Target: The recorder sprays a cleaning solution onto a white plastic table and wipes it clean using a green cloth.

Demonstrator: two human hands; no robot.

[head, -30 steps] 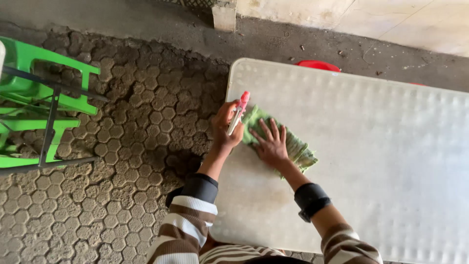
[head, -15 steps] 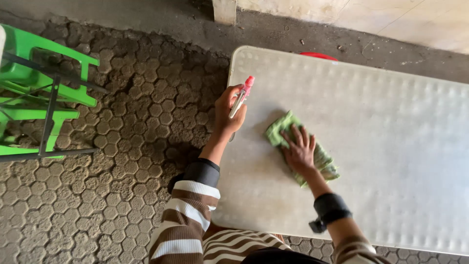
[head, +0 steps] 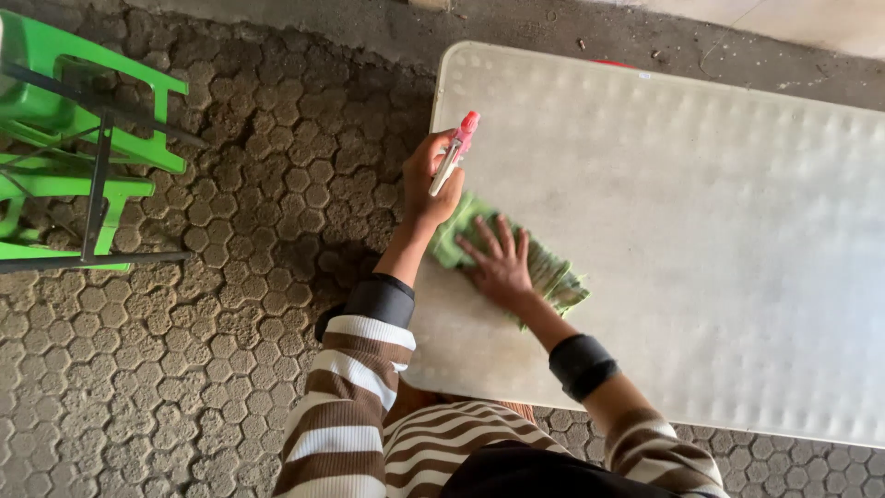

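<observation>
The right hand lies flat with fingers spread on the green cloth to press it against the white table, while the left hand, just beside it, grips a pink-topped spray bottle lifted clear of the surface.

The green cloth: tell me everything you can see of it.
The green cloth is a crumpled, soft-looking rag, lying flat on the white table near its left edge. The right hand presses on its middle with fingers spread, hiding part of it. The left hand, holding a spray bottle, is just above its upper left end.
</observation>
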